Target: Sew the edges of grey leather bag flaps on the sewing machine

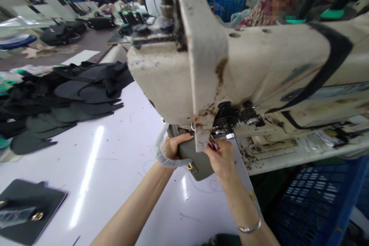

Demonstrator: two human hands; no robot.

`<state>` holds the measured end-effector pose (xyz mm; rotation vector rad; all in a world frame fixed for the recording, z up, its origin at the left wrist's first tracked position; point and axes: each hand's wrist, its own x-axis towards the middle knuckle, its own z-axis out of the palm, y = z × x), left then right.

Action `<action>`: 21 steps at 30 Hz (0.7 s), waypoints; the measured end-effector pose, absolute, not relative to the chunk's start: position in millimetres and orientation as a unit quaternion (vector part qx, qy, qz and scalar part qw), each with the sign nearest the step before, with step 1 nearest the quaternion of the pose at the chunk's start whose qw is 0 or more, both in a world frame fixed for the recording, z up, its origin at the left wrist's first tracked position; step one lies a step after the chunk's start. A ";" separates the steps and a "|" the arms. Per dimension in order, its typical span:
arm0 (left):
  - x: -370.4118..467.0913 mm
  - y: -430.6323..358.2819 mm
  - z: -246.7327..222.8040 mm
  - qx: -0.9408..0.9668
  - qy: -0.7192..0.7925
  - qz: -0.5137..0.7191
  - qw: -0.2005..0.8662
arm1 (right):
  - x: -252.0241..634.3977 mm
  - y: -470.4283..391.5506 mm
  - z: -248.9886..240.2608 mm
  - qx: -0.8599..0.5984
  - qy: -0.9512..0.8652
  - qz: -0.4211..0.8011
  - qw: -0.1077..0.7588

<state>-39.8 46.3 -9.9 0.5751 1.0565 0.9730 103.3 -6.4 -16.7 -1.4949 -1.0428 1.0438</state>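
**Both hands steady a grey bag piece under the machine head**

Here we are, tight in at the needle end of a worn cream sewing machine (259, 65). The left hand (172, 147) is wrapped around the near-left edge of a small grey bag piece (198, 163), fingers curled over its top. The right hand (220, 157) pinches the same piece from the other side, fingertips pressed together on it right beneath the machine's dark needle mechanism (227, 117). So both grips are closed on the piece, which sits between them, tucked up under the head.

A gold clasp (190, 167) shows just below the left grip, and a plastic-wrapped handle (160, 150) loops around outside the left wrist. A silver bangle (250, 228) rides the right forearm.

Doing this well, I'd judge, means keeping the piece flat and evenly tensioned between the two hands, fingertips clear of the needle line, clasp and handle loop held away from the foot.

Off beyond the left grip, a heap of dark cut panels (66, 103) lies on the white table (115, 169); nearer, a black panel (29, 209). Below the right arm, a blue crate (314, 200).

Writing? A strip along the machine arm is too blurred to read; no brand can be made out.
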 end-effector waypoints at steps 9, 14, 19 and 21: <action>-10.0 25.2 -1.7 0.163 0.483 0.523 0.683 | 130.6 0.0 -11.3 -0.618 -0.465 0.439 0.458; 1.5 17.9 -1.9 0.114 0.507 0.555 0.649 | 142.9 5.6 -5.0 -0.619 -0.509 0.427 0.419; 7.1 13.6 -1.4 0.098 0.514 0.581 0.623 | 150.2 10.6 -2.5 -0.615 -0.550 0.397 0.403; 8.6 12.9 0.0 0.085 0.521 0.587 0.613 | 151.3 11.6 -1.6 -0.613 -0.561 0.384 0.402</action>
